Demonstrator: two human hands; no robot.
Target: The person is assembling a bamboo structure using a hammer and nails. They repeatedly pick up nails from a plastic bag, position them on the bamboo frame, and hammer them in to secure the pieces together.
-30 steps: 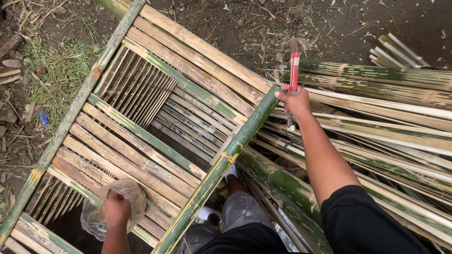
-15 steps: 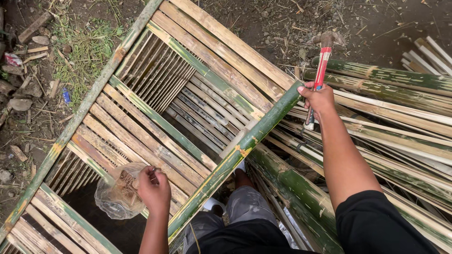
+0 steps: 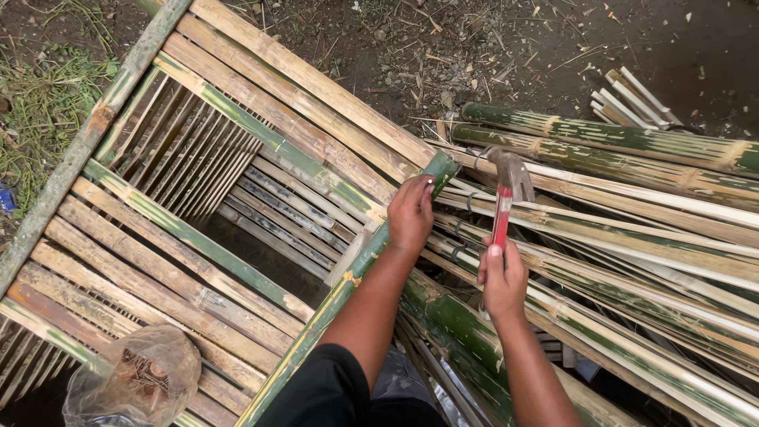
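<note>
Two hands are seen above a slatted bamboo frame [image 3: 182,261]. The left hand [image 3: 410,212] is pressed on the green bamboo pole [image 3: 348,285] near its upper end, fingertips pinched, possibly on a nail (too small to tell). A red-handled hammer [image 3: 504,194] is gripped firmly by the right hand [image 3: 503,275], head raised over split bamboo strips [image 3: 632,237]. A clear plastic bag [image 3: 134,383] lies lower left.

Red-handled claw hammer [image 3: 504,207] held upright (head topmost), green bamboo pole [image 3: 371,257] slanting across slatted frame
</note>
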